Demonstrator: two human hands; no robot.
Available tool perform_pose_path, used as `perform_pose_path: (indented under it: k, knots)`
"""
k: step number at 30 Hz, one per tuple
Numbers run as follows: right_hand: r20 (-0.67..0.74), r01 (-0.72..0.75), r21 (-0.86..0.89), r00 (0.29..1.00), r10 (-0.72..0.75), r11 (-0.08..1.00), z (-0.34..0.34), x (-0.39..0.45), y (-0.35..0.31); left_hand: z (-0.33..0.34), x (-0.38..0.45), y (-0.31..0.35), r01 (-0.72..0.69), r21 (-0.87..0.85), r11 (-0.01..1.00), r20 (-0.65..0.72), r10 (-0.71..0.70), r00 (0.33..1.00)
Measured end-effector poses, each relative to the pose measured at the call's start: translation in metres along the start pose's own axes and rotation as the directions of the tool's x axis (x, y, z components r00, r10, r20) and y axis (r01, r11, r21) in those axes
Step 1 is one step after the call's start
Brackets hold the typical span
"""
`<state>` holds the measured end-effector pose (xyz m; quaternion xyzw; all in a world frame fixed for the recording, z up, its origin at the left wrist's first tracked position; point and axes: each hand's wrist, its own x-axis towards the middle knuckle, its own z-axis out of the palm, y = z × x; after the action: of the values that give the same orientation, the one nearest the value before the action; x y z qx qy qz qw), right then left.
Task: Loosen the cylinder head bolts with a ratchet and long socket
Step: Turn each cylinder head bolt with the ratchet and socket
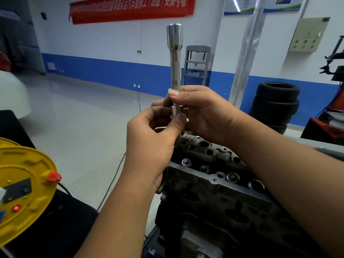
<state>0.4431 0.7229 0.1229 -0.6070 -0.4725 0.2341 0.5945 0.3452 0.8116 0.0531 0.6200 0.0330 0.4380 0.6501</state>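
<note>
A long chrome socket [175, 58] stands upright in the air above the engine, its wide end on top. My right hand [202, 112] grips the thin shaft near its lower end, thumb across the front. My left hand [156, 138] pinches a short chrome piece [176, 110] at the bottom of the shaft, with most of what it holds hidden by the fingers. The grey cylinder head [214, 164] lies below both hands, with round bores and valve seats showing on top. No ratchet handle is plainly visible.
A yellow cable reel [24, 185] sits at the lower left with a black cable running across the floor. Stacked black tyres [275, 103] stand at the right against the blue-and-white wall. A grey press frame [197, 64] stands behind the socket.
</note>
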Motion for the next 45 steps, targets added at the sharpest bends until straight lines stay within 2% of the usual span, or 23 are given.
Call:
perform_pose_path:
  k: [5,11,17,24,28,30,32,37,42,45]
  knots:
    - [0.006,-0.004,0.014,1.0,0.004,1.0,-0.001,0.001,0.0,0.001,0.001,0.003,0.082,0.001,0.997,0.094,-0.082,0.992]
    - [0.01,0.011,0.011,1.0,-0.011,1.0,0.0,0.0,0.0,0.001,0.001,-0.001,0.042,-0.02,0.999,-0.002,-0.042,0.999]
    - [0.027,0.005,0.028,1.0,-0.006,1.0,-0.001,0.001,-0.001,0.002,0.002,0.001,0.09,0.053,0.995,0.097,-0.095,0.991]
    - [0.021,0.012,0.025,1.0,-0.012,1.0,-0.003,0.002,0.002,0.0,0.003,0.003,0.11,0.043,0.993,0.009,-0.11,0.994]
    - [0.033,0.01,0.04,0.999,-0.011,0.999,-0.004,0.002,0.002,-0.004,0.004,0.009,0.129,0.148,0.981,0.136,-0.149,0.979]
    - [0.038,0.005,0.043,0.999,-0.007,0.999,-0.005,0.002,0.002,-0.006,0.006,0.01,0.085,0.229,0.97,0.18,-0.128,0.975]
    - [0.039,0.005,0.031,0.999,-0.006,1.0,-0.006,0.001,0.002,-0.008,0.007,0.01,0.025,0.267,0.963,0.166,-0.072,0.983]
    - [0.051,0.005,0.001,0.999,-0.005,1.0,-0.005,0.0,0.002,-0.015,0.009,0.007,-0.045,0.246,0.968,0.081,0.026,0.996]
    - [0.005,0.003,-0.013,1.0,-0.003,1.0,-0.005,0.0,0.001,-0.011,0.006,0.008,0.001,0.146,0.989,0.23,-0.035,0.973]
    - [0.012,0.003,-0.009,1.0,-0.003,1.0,-0.005,-0.002,0.0,-0.008,0.007,0.006,-0.043,0.154,0.987,0.137,0.022,0.99]
